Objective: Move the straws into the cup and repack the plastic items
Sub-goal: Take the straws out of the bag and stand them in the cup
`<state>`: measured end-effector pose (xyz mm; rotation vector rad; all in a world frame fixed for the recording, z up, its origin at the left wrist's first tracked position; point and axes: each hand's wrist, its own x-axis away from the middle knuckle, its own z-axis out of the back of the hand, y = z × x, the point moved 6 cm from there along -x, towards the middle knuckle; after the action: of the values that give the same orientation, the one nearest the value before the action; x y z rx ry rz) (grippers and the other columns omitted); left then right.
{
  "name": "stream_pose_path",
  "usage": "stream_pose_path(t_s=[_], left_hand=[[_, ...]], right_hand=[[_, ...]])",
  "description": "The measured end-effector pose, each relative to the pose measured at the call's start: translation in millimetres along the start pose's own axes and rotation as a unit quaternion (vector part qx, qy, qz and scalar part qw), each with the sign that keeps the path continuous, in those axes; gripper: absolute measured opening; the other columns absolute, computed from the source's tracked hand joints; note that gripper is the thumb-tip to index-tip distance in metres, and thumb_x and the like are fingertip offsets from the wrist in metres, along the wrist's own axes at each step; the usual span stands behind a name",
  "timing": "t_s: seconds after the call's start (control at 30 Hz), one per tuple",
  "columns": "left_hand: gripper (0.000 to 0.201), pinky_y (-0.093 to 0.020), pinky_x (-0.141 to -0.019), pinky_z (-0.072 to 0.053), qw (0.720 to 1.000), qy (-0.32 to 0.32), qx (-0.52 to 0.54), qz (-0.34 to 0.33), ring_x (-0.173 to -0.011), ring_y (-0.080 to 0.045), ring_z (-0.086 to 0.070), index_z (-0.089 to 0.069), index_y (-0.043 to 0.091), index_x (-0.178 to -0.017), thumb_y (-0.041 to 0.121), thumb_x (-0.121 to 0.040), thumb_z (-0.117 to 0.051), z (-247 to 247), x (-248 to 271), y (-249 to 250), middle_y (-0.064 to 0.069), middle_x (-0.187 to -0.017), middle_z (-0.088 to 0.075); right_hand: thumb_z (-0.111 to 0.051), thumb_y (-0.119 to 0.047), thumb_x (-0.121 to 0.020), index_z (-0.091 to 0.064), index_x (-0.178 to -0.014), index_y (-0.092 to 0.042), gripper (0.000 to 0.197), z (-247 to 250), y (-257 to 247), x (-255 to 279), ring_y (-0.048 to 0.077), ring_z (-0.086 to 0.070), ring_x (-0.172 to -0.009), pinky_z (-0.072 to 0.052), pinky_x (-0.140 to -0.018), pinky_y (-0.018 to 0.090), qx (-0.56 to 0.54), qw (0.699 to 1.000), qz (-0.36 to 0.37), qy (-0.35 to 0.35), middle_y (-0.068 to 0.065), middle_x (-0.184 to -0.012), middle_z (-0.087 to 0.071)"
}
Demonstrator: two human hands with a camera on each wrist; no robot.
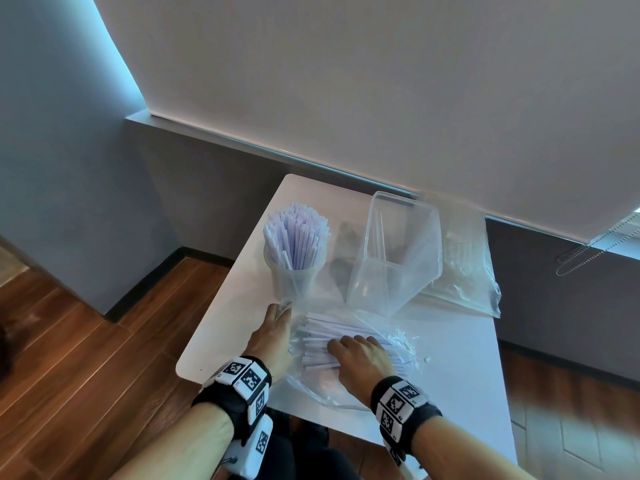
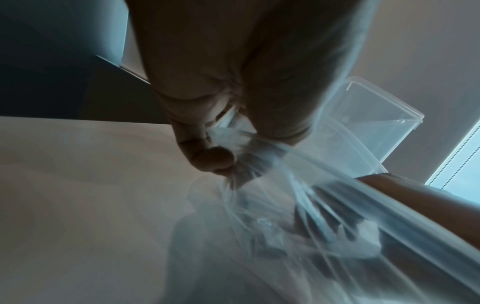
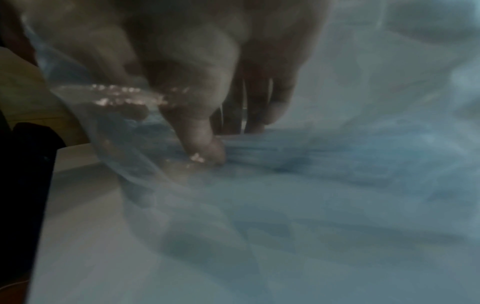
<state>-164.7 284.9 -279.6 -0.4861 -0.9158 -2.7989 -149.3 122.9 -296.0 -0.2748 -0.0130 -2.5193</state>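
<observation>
On the white table [image 1: 221, 323] a clear cup [image 1: 294, 282] stands at the far left side, full of upright pale straws [image 1: 298, 237]. Nearer to the person lies a clear plastic bag [image 1: 353, 379] with a bundle of loose straws [image 1: 318, 341] inside it, lying flat. The left hand [image 1: 273, 336] pinches a bunched edge of this bag between thumb and curled fingers [image 2: 210, 158] — the left wrist view shows the film gathered tightly there. The right hand [image 1: 363, 358] is inside the bag, on top of the lying straws; its fingers [image 3: 205, 131] curl down and touch them, but whether they really grip any straw I cannot tell, because that view is blurred. Behind the bag a clear plastic container [image 1: 398, 251] stands tilted, and to its right lies a second plastic bag [image 1: 464, 271].
</observation>
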Motion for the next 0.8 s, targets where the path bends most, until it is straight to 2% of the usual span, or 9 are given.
stream_pose_path(t_s=[0.07,0.13,0.23,0.43,0.67,0.8], left_hand=[[0.082,-0.036,-0.102,-0.046,1.0,0.004,0.001,-0.002,-0.115,-0.03,-0.058,-0.02,0.023,-0.151,-0.004,-0.084,-0.059,0,-1,1,0.001,-0.151,-0.018],[0.083,-0.036,-0.102,-0.046,1.0,0.006,0.002,-0.005,-0.115,-0.03,-0.057,-0.019,0.024,-0.151,-0.003,-0.084,-0.059,0,-2,1,0.001,-0.151,-0.018],[0.086,-0.036,-0.103,-0.045,1.0,0.005,0.007,-0.004,-0.116,-0.03,-0.057,-0.017,0.027,-0.151,-0.005,-0.083,-0.058,-2,-3,0,0.003,-0.152,-0.016],[0.085,-0.04,-0.102,-0.046,1.0,0.002,0.01,-0.014,-0.117,-0.033,-0.056,-0.024,0.028,-0.149,-0.007,-0.078,-0.056,-8,-4,1,0.001,-0.151,-0.017],[0.09,-0.037,-0.102,-0.046,1.0,0.004,0.014,-0.008,-0.116,-0.031,-0.056,-0.017,0.027,-0.153,-0.006,-0.08,-0.058,-9,-2,-2,0.001,-0.151,-0.017],[0.089,-0.037,-0.104,-0.045,1.0,0.005,0.012,-0.006,-0.117,-0.032,-0.056,-0.015,0.024,-0.154,-0.006,-0.081,-0.057,-8,-1,-1,0.0,-0.152,-0.016]], right_hand=[[-0.069,-0.008,-0.062,-0.069,-0.088,-0.02,0.029,0,2,-2,0.024,-0.065,-0.073,-0.051,-0.067,0.035,-0.002,1.0,-0.016,-0.023,-0.001,-0.081,-0.068],[-0.056,-0.008,-0.076,-0.067,-0.104,-0.017,0.031,0,2,-4,0.029,-0.062,-0.094,-0.048,-0.083,0.039,0.006,0.999,-0.025,-0.039,0.003,-0.101,-0.067],[-0.049,-0.01,-0.083,-0.063,-0.111,-0.015,0.032,3,0,-8,0.03,-0.057,-0.106,-0.042,-0.093,0.039,0.026,0.998,-0.027,-0.046,0.005,-0.111,-0.063],[-0.05,-0.01,-0.082,-0.061,-0.107,-0.011,0.028,4,-4,-16,0.03,-0.056,-0.103,-0.044,-0.091,0.039,0.059,0.995,-0.035,-0.071,0.009,-0.108,-0.062],[-0.051,-0.005,-0.079,-0.055,-0.113,-0.011,0.035,6,-4,-16,0.031,-0.059,-0.096,-0.044,-0.084,0.038,0.04,0.999,-0.021,-0.024,0.008,-0.108,-0.06],[-0.05,-0.007,-0.08,-0.058,-0.112,-0.011,0.033,2,-3,-15,0.031,-0.057,-0.101,-0.044,-0.089,0.039,0.042,0.998,-0.022,-0.035,0.008,-0.111,-0.06]])
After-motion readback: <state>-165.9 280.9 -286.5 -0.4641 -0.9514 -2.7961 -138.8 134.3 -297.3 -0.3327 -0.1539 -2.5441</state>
